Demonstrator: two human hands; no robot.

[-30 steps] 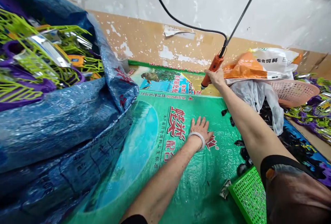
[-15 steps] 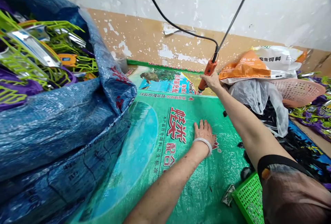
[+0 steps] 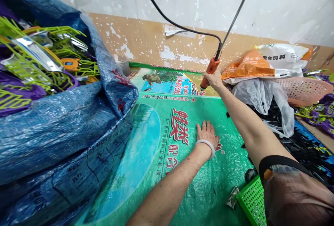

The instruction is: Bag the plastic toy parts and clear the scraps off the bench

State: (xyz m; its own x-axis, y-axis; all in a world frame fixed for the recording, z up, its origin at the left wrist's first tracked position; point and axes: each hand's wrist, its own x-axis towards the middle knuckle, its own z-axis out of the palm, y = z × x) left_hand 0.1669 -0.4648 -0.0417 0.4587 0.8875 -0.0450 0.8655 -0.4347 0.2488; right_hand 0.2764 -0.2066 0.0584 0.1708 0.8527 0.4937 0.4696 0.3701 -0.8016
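My right hand (image 3: 214, 80) is wrapped round an orange electric screwdriver (image 3: 212, 69) near the wall. A black cable and a metal spring rise from the screwdriver's top, and its dark tip points down at the sheeting. My left hand (image 3: 207, 132), with a pale bangle at the wrist, lies flat with fingers stretched on a green printed woven sack (image 3: 193, 180). Nothing shows under the left palm. To the right of my left arm, a green plastic basket (image 3: 252, 198) holds small metal pieces, probably screws, with a small silvery part (image 3: 232, 197) beside it.
At left, a blue woven sack (image 3: 62, 114) holds lime, purple and silvery plastic parts. Black pieces (image 3: 302, 149), a clear plastic bag (image 3: 261, 95), a pink basket (image 3: 308, 88) and an orange-white sack (image 3: 255, 61) lie at right. A peeling wall (image 3: 146, 38) stands behind.
The view has shifted very slightly. Both hands stay in nearly the same places, the left flat on the sack and the right still gripping the screwdriver.
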